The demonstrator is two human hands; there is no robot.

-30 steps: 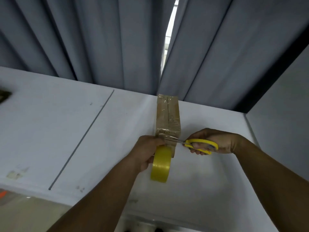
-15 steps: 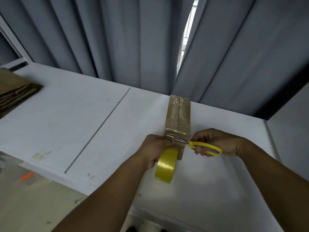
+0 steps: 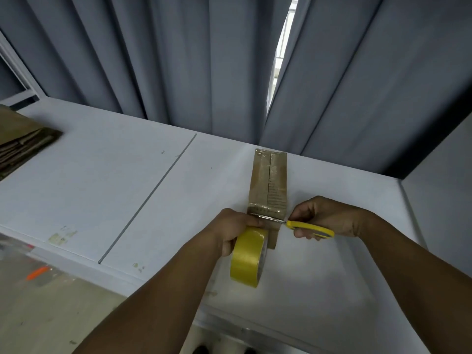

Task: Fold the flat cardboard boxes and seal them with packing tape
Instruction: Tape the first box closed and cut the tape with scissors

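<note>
Now: a box (image 3: 268, 185) is set on the surface (image 3: 102, 187) near its far edge, taped on top. At the box's near end a tape roll (image 3: 246, 259) is gripped by the left hand (image 3: 235, 228), fingers curled round it. Yellow scissors (image 3: 310, 227) are held across the tape there, the right hand (image 3: 324, 215) fingers clamped on the handles. Some flat cardboard (image 3: 20, 139) is stacked at the left edge.

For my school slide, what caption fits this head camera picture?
Left hand holds a yellow tape roll while right hand cuts tape with yellow scissors at a cardboard box.
</note>
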